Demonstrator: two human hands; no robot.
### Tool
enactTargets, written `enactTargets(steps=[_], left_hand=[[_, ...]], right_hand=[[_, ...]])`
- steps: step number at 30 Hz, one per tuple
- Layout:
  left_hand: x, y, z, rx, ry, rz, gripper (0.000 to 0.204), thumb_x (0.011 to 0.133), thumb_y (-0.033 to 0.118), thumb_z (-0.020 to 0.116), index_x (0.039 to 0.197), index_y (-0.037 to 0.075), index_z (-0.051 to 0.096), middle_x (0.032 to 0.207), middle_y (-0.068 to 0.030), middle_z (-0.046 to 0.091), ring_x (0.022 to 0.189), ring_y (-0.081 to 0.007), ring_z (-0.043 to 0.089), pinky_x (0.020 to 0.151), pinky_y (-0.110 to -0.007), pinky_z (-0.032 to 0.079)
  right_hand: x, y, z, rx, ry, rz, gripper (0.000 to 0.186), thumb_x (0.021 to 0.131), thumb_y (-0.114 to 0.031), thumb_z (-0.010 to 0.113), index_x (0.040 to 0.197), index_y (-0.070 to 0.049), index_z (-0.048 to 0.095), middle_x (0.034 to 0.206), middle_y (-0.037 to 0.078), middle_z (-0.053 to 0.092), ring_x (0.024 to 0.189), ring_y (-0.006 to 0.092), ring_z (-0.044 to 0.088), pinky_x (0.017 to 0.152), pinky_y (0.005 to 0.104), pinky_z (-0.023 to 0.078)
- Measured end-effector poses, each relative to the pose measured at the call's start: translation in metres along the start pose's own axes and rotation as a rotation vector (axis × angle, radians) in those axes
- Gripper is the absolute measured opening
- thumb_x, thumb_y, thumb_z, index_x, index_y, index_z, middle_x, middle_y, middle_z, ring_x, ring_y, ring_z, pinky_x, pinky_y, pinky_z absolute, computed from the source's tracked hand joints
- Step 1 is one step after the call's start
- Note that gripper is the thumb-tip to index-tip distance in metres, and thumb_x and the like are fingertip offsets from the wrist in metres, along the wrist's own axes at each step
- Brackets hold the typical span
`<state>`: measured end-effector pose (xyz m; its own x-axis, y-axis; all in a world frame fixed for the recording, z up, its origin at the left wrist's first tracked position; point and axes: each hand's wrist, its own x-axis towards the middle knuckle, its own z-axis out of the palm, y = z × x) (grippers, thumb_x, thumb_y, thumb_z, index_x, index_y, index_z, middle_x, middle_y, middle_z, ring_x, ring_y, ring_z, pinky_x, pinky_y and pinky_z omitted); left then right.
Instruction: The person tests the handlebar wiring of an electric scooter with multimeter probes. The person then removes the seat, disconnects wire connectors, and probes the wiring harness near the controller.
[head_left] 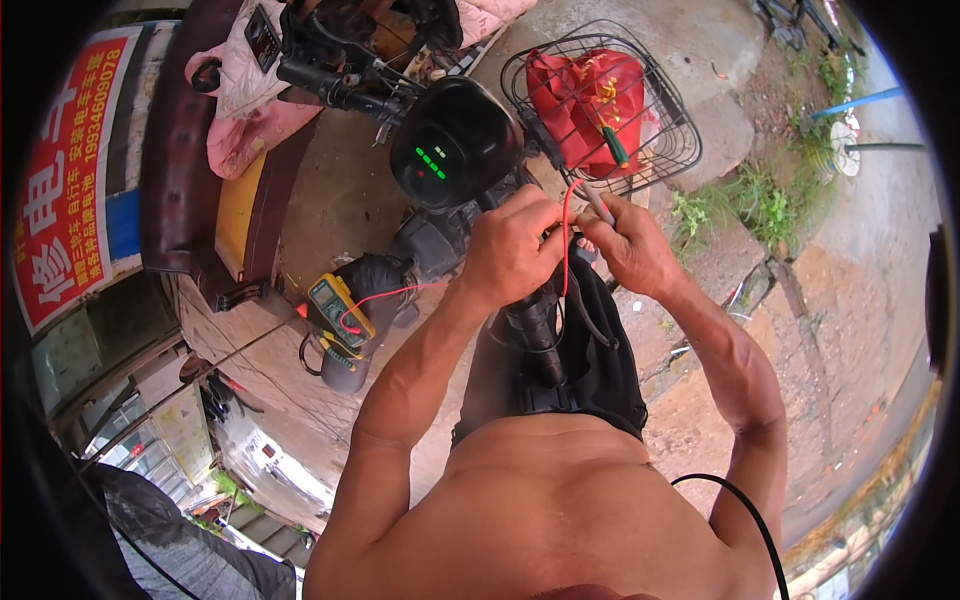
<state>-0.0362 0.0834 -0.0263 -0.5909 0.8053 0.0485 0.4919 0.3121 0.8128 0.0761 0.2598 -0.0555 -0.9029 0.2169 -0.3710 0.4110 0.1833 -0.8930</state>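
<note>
Both my hands are closed close together in front of the electric scooter's black display (455, 145), which shows green bars. A thin red wire (566, 235) arches up between them. My left hand (515, 245) pinches at this wire, with the fingertips partly hidden. My right hand (638, 245) grips a short grey rod-like piece (598, 205) between thumb and fingers; its kind is unclear. At the left, a yellow multimeter (342, 308) rests on a dark part of the scooter. Its red lead (400, 293) runs behind my left forearm.
Ahead to the right, a black wire basket (672, 160) holds a red bag (580, 95) and a screwdriver (614, 148) with a green and yellow handle. Another vehicle with a brown seat (180, 150) and pink cloth (250, 130) stands left, near a red sign (70, 180).
</note>
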Motion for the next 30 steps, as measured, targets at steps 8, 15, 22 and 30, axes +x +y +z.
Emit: enactTargets(steps=[8, 15, 22, 30], left_hand=[[-0.002, -0.004, 0.003, -0.062, 0.024, -0.042, 0.009, 0.089, -0.001, 0.071, 0.099, -0.001, 0.071, 0.09, -0.0084, 0.063, 0.069, -0.0166, 0.065, 0.061, -0.031, 0.052], [0.0, -0.002, 0.004, -0.044, 0.051, -0.034, 0.009, 0.091, 0.0, 0.069, 0.1, -0.001, 0.072, 0.091, -0.0086, 0.065, 0.071, -0.0166, 0.067, 0.062, -0.029, 0.053], [-0.001, -0.003, 0.001, -0.074, 0.035, -0.017, 0.01, 0.09, -0.001, 0.071, 0.1, 0.0, 0.072, 0.09, -0.0089, 0.065, 0.07, -0.0164, 0.066, 0.061, -0.03, 0.052], [-0.001, -0.001, -0.001, -0.058, 0.104, 0.043, 0.013, 0.088, -0.003, 0.072, 0.1, 0.001, 0.072, 0.091, -0.0093, 0.066, 0.073, -0.0202, 0.067, 0.062, -0.031, 0.053]], right_hand=[[-0.006, 0.005, 0.018, 0.274, 0.127, -0.056, 0.026, 0.1, -0.024, 0.066, 0.103, 0.001, 0.067, 0.087, 0.01, 0.062, 0.082, 0.0128, 0.057, 0.072, 0.0319, 0.048], [-0.013, 0.015, 0.029, 0.12, 0.496, -0.621, 0.026, 0.081, 0.006, 0.078, 0.101, -0.004, 0.066, 0.105, 0.009, 0.068, 0.094, 0.0201, 0.067, 0.078, 0.0301, 0.052], [-0.011, 0.009, 0.038, 0.028, 0.499, -0.501, 0.032, 0.077, 0.004, 0.081, 0.103, -0.007, 0.067, 0.106, 0.01, 0.069, 0.086, 0.0256, 0.07, 0.066, 0.0336, 0.056], [-0.009, 0.0, 0.031, -0.095, 0.446, -0.455, 0.028, 0.076, -0.001, 0.08, 0.1, -0.006, 0.067, 0.105, 0.01, 0.068, 0.08, 0.0274, 0.069, 0.063, 0.0358, 0.055]])
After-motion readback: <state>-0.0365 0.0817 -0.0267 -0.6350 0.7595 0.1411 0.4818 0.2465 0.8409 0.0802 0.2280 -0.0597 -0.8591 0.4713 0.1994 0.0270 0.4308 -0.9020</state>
